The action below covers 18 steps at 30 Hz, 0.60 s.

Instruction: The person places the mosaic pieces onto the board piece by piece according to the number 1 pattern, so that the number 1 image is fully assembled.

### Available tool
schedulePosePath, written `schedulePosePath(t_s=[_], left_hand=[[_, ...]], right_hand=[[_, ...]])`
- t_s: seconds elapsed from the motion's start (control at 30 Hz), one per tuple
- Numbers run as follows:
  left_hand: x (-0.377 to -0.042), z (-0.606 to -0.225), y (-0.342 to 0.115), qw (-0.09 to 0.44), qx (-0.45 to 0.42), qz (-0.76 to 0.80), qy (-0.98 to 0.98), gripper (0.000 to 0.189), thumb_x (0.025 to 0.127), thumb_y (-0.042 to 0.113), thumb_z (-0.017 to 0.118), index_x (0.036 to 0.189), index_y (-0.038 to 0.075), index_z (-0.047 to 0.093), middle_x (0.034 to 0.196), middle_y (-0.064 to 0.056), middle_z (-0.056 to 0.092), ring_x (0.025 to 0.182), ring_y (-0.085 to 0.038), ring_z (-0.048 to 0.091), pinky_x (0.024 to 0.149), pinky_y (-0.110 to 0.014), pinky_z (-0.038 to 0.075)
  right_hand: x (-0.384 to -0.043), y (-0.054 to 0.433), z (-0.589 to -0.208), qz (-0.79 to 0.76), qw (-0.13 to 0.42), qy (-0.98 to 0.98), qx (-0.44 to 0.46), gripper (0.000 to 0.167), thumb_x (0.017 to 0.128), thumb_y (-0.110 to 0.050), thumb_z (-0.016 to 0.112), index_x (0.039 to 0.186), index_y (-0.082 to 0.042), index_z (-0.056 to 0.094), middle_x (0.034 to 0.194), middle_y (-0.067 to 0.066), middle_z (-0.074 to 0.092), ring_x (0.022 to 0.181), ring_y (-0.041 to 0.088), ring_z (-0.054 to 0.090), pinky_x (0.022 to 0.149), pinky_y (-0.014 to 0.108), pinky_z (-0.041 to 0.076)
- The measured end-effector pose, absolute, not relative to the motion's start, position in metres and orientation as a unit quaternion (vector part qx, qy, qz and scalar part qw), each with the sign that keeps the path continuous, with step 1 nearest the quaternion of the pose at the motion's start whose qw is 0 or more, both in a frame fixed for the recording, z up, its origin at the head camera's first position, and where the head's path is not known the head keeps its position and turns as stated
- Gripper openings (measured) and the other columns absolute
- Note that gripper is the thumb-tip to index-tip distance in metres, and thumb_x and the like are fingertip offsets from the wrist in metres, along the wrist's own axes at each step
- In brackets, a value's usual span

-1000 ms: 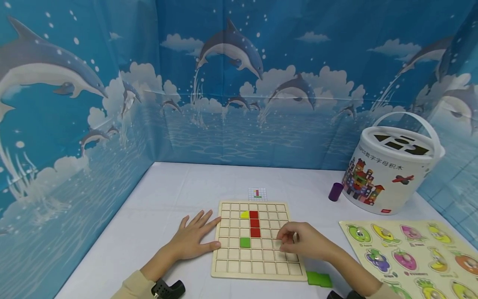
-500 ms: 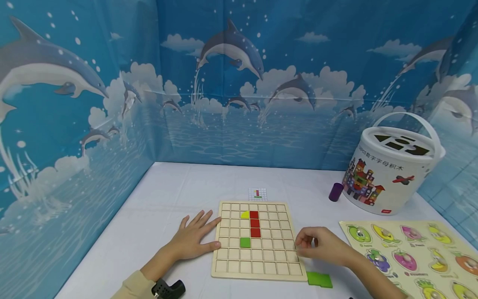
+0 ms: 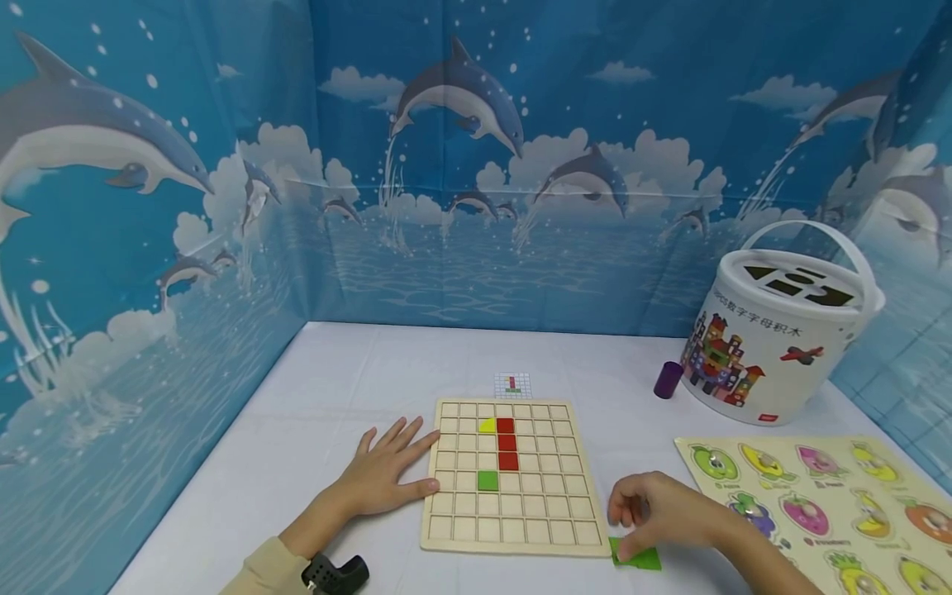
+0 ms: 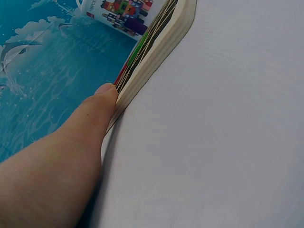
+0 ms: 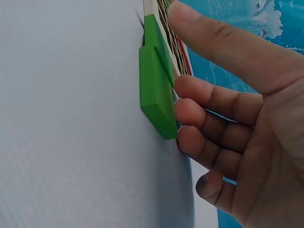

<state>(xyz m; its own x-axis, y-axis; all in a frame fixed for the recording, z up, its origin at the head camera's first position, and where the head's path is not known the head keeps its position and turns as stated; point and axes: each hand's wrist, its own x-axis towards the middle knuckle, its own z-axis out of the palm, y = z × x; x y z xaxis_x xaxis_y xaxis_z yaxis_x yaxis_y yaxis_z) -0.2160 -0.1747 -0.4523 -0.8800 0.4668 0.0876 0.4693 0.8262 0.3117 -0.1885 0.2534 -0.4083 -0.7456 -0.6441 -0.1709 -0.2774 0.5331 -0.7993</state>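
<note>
A wooden grid board (image 3: 554, 529) lies on the white table. In its cells sit a yellow curved-edge tile (image 3: 487, 426), a column of red square tiles (image 3: 507, 442) and a green square tile (image 3: 487, 481). With fingers spread, my left hand (image 3: 383, 475) rests against the board's left edge; its thumb meets that edge in the left wrist view. My right hand (image 3: 662, 512) hovers at loose green tiles (image 3: 649, 559) by the board's front right corner. Thumb and bent fingers stand apart there, with nothing between them. In the right wrist view, the fingertips come close beside the green tiles (image 5: 154, 90).
A small printed grid card (image 3: 513, 385) lies behind the board. At the back right stand a white lidded bucket (image 3: 781, 339) and a purple cylinder (image 3: 668, 380). A fruit picture board (image 3: 825, 496) lies at the right. Dolphin-print cloth (image 3: 476, 207) encloses the table.
My right hand has moved from over the grid board, rightward and toward the front, to the loose green tiles. The left hand stays at the board's left edge.
</note>
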Motion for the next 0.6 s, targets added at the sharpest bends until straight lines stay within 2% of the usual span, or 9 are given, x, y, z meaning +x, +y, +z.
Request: schedulePosePath(t_s=[0.17, 0.43, 0.6], left_hand=[[-0.2167, -0.4527, -0.1748, 0.005, -0.246, -0.163, -0.955, 0.076, 0.091, 0.068, 0.047, 0.154, 0.029, 0.032, 0.16, -0.006, 0.023, 0.148, -0.032, 0.013, 0.109, -0.068, 0.006], [-0.2155, -0.4517, -0.1747, 0.006, -0.247, -0.166, -0.955, 0.076, 0.091, 0.067, 0.048, 0.154, 0.028, 0.032, 0.16, -0.007, 0.023, 0.147, -0.032, 0.013, 0.108, -0.068, 0.006], [-0.2153, -0.4515, -0.1749, 0.007, -0.249, -0.167, -0.954, 0.075, 0.091, 0.066, 0.048, 0.154, 0.028, 0.033, 0.16, -0.007, 0.023, 0.147, -0.032, 0.014, 0.108, -0.068, 0.007]], right_hand=[[-0.186, 0.2509, -0.4077, -0.377, 0.233, 0.854, -0.272, 0.033, 0.069, -0.027, 0.089, 0.087, -0.015, 0.065, 0.079, -0.002, 0.057, 0.071, 0.009, 0.051, 0.062, 0.027, 0.042], [-0.1853, 0.2508, -0.4092, -0.381, 0.239, 0.845, -0.29, 0.026, 0.074, -0.022, 0.085, 0.088, -0.015, 0.064, 0.079, -0.003, 0.057, 0.072, 0.007, 0.052, 0.061, 0.026, 0.042], [-0.1847, 0.2492, -0.4081, -0.372, 0.216, 0.856, -0.286, 0.025, 0.074, -0.021, 0.083, 0.087, -0.016, 0.063, 0.08, -0.004, 0.057, 0.075, 0.008, 0.053, 0.062, 0.028, 0.042]])
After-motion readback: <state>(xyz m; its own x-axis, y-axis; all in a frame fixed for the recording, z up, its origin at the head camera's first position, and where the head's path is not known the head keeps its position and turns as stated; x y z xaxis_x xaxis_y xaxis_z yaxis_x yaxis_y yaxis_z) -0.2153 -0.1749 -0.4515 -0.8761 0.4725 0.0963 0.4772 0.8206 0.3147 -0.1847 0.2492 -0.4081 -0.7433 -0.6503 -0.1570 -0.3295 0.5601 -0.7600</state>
